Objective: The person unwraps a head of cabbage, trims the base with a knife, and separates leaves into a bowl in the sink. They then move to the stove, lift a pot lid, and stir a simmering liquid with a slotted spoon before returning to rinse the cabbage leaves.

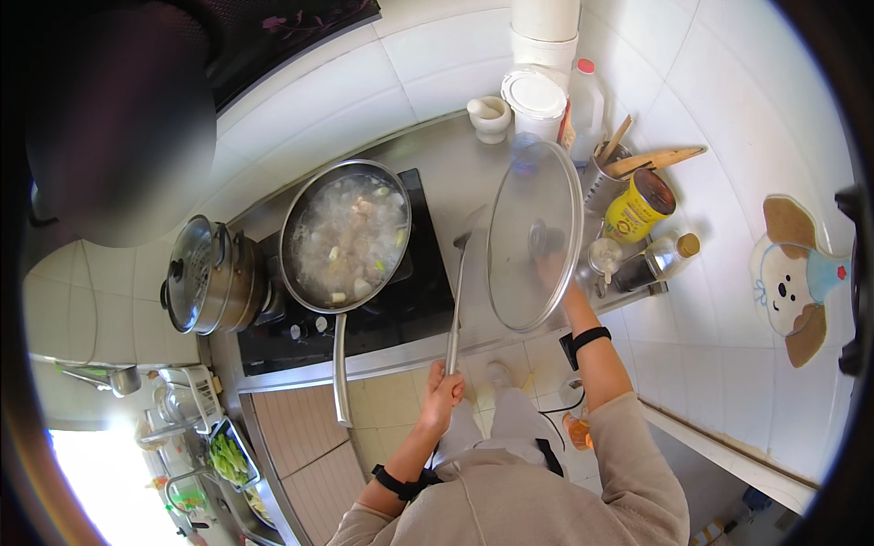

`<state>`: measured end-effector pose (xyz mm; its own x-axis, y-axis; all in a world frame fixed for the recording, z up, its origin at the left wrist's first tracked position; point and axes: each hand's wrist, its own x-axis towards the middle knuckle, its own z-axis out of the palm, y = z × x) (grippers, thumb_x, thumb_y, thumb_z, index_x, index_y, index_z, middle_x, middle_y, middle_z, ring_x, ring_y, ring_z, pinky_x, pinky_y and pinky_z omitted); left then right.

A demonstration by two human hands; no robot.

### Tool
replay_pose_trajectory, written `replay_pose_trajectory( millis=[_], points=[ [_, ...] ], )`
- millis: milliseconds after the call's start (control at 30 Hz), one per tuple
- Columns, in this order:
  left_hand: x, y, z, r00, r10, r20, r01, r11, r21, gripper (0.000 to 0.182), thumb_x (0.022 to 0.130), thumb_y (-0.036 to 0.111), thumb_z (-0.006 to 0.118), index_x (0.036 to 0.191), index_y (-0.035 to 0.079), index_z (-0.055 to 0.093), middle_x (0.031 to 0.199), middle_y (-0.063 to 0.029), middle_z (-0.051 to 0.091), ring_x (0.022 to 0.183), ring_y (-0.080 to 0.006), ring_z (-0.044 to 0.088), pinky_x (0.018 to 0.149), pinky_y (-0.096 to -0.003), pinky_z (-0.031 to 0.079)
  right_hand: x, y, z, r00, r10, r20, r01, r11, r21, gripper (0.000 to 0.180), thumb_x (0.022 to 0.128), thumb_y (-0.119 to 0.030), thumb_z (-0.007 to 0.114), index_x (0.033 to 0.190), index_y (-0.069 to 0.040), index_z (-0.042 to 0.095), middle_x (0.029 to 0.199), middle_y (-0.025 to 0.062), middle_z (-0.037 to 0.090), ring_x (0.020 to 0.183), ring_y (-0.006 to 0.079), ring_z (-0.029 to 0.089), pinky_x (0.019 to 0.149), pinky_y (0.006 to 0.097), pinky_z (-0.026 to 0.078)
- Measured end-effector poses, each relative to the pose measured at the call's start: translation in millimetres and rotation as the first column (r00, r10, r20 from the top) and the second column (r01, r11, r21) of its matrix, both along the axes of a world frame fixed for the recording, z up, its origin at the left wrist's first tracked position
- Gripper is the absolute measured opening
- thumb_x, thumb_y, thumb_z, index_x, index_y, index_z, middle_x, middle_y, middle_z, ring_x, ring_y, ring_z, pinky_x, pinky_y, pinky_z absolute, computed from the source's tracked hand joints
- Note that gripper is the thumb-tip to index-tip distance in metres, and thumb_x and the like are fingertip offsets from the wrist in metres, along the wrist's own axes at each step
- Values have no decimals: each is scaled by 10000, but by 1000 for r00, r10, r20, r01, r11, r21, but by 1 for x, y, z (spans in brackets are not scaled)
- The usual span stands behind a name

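My left hand (440, 399) is closed around the handle of a long metal spatula (459, 293), whose blade is over the steel counter. My right hand (552, 267), seen partly through glass, grips the dark knob of a large glass lid (513, 280) with a metal rim. The lid is tilted nearly on edge, to the right of the spatula. Left of both hands, a frying pan (341, 314) sits on the black gas stove (423, 286), its handle towards me. Steaming, bubbling liquid (321, 239) fills it, with pale chunks and green scallion pieces in it.
A lidded steamer pot (205, 273) stands left of the pan. Along the right wall are a utensil holder (601, 181), a yellow canister (631, 211), a glass cruet (605, 256) and a dark sauce bottle (649, 266). A mortar (490, 119) and a white tub (536, 102) stand behind.
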<state>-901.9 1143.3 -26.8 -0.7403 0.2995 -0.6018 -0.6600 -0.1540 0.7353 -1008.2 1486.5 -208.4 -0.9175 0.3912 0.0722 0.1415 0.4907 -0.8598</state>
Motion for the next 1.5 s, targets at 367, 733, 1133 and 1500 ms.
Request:
replay_pose_trajectory(
  millis=[367,733,1133,1500],
  points=[
    [3,-4,-9,999,49,-7,-49,998,27,212,877,16,505,1073,79,454,639,7,401,501,-64,336,430,-215,257,2,-4,47,999,16,48,-14,999,-34,348,898,-308,638,1055,3,643,884,173,687,846,331,660,776,406,497],
    [0,2,-6,1000,28,-5,-28,999,-18,209,883,28,511,1075,74,445,652,4,405,514,-66,343,441,-220,268,5,-2,66,977,-133,-164,96,971,-218,367,837,-109,704,1166,-6,580,995,148,680,910,284,664,845,342,513],
    [-3,-23,5,996,88,-23,-87,996,30,211,881,75,519,1066,55,420,641,8,406,520,-67,343,456,-227,260,28,-34,155,997,-47,-67,55,992,112,345,841,-178,690,1109,-52,512,774,184,645,721,374,644,645,424,494],
    [28,-108,9,997,43,60,-44,999,23,201,890,33,493,1080,59,434,629,13,379,488,-68,324,435,-225,249,30,-47,156,995,-52,89,13,921,390,330,796,-220,725,1008,-40,549,862,204,680,832,407,653,725,482,507]
  ],
)
